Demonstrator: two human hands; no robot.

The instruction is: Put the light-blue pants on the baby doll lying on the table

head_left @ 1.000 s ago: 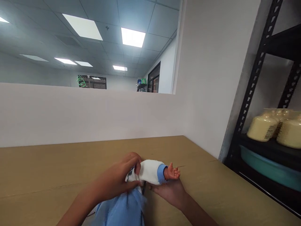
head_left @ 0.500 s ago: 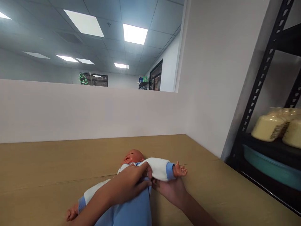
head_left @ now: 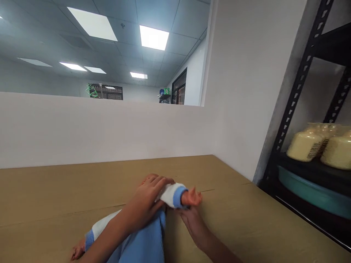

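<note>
A baby doll [head_left: 142,241] in a blue and white suit lies on its back on the brown cardboard-covered table [head_left: 55,190]. My left hand [head_left: 149,199] lies over the doll's chest and upper arm, fingers curled on the white sleeve [head_left: 168,193], and hides most of the head. My right hand [head_left: 192,219] sits under the doll's outstretched arm, just below the doll's small hand [head_left: 192,198]; its fingers are mostly hidden. The doll's other arm [head_left: 85,243] points to the lower left.
A white partition [head_left: 95,128] runs along the table's far edge, with a wall at right. A black metal rack [head_left: 298,87] stands at the right, holding cream-coloured jars [head_left: 304,146] above a teal tub [head_left: 312,195].
My left hand has slid up over the doll's head and sleeve. The doll's outstretched arm has been drawn in toward the left, and my right hand has shifted left with it.
</note>
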